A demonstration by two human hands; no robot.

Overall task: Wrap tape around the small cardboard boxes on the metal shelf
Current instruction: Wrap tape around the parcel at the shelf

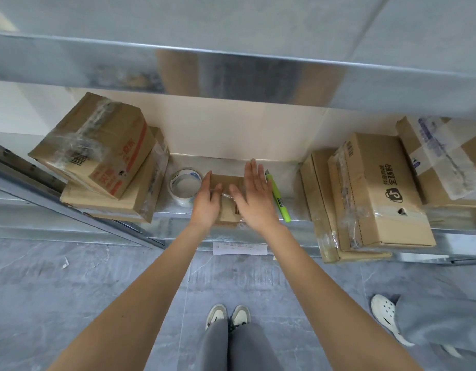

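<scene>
We press both hands flat on the box (227, 183): left hand (205, 203) at nine o'clock, right hand (254, 195) at three, fingers (254, 170) straight, together.

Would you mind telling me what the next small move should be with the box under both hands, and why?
Probably the left hand should reach for the tape roll just beside it. Both hands lie flat on the small box, the right hand pressing clear tape already on top, so that strip looks smoothed down. The roll sits free on the shelf, and the green knife waits to the right.
</scene>
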